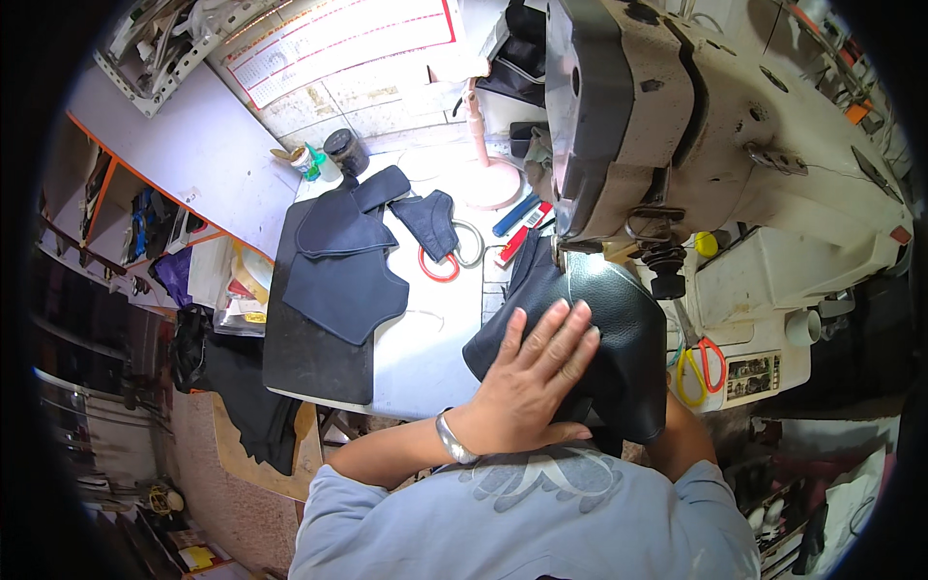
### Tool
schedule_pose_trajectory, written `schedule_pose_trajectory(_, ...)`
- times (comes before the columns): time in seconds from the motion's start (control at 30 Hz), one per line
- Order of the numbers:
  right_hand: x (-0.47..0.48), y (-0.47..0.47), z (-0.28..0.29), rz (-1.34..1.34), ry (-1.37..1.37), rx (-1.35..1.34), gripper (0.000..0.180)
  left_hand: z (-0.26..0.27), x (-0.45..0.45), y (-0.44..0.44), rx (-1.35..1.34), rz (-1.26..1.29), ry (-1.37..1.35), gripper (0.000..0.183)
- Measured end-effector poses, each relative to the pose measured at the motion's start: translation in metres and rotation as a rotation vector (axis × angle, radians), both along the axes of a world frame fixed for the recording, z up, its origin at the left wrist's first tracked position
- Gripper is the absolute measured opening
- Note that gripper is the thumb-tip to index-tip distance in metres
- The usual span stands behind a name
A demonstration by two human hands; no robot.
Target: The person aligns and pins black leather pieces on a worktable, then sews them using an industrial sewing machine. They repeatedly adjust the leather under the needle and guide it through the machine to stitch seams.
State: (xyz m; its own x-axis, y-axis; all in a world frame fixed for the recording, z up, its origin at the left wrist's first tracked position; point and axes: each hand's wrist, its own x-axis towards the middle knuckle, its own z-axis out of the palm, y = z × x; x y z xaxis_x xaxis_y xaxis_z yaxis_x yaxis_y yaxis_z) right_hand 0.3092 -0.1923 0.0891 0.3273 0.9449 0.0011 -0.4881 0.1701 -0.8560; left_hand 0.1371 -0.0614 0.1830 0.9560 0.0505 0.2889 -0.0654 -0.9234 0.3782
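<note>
My left hand, with a silver bangle at the wrist, rests flat on a black leather piece, fingers a little apart. The leather lies beneath the needle area of a sewing machine, and a pale seam line runs down it from there. My right hand is hidden under the leather; only the forearm shows. Left on the table, several dark cut pieces lie on and beside a black board. Handles of red-and-grey scissors show beside a small dark piece.
A pink lamp base and a dark-lidded jar stand at the back. Scissors with yellow and red handles lie right of the leather, near a white container. Shelving stands at the left.
</note>
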Motion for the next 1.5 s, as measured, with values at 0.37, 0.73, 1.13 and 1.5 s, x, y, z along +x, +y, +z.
schedule_pose_trajectory(0.37,-0.013,-0.013,0.007,-0.039,0.058,-0.004,0.044,-0.013,0.019,-0.005,0.222,0.083,-0.017,0.086)
schedule_pose_trajectory(0.73,-0.015,-0.010,0.013,-0.026,0.041,-0.018,0.044,-0.014,0.020,0.004,0.200,0.018,-0.022,0.080)
schedule_pose_trajectory(1.13,-0.011,-0.006,0.017,-0.018,0.038,-0.024,0.045,-0.008,0.023,0.004,0.178,0.012,0.003,0.080)
schedule_pose_trajectory(1.5,-0.011,-0.003,0.018,-0.020,0.046,-0.019,0.046,-0.003,0.026,0.002,0.145,0.017,-0.002,0.082)
